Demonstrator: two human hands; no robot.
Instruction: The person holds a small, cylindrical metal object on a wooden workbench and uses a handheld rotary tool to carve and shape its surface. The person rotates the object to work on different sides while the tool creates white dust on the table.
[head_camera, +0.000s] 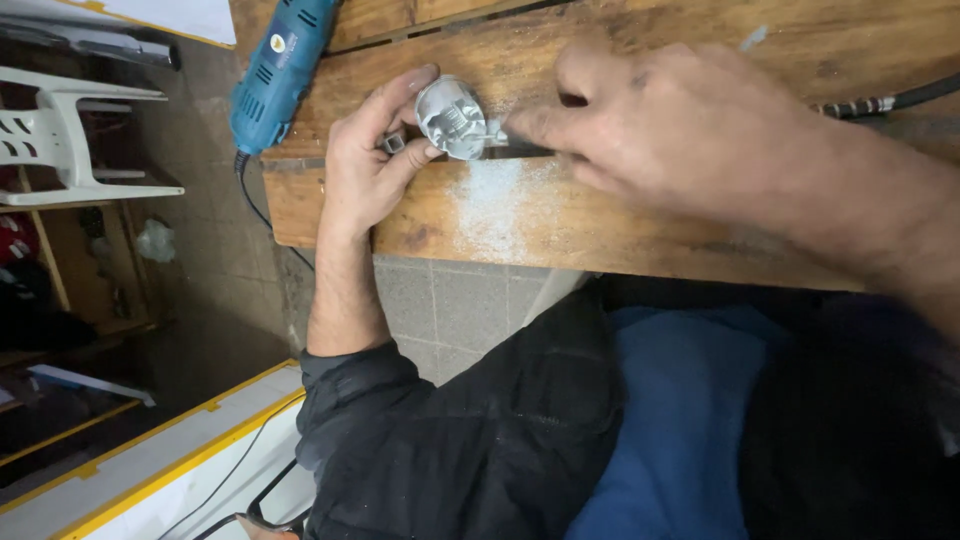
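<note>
My left hand (372, 158) grips a small silvery cast-metal piece (452, 118) and holds it down on the wooden workbench (600, 225). Thumb and fingers wrap its left side. My right hand (668, 118) comes in from the right and pinches a thin dark tool (520, 148) whose tip touches the metal piece. The tool's far end is hidden under my fingers. Pale metal dust (495, 200) lies on the wood just below the piece.
A blue electric rotary tool (280, 65) lies on the bench's left end, its cable hanging off the edge. A flexible shaft cable (890, 100) runs in from the right. A white plastic chair (70, 140) stands on the tiled floor to the left.
</note>
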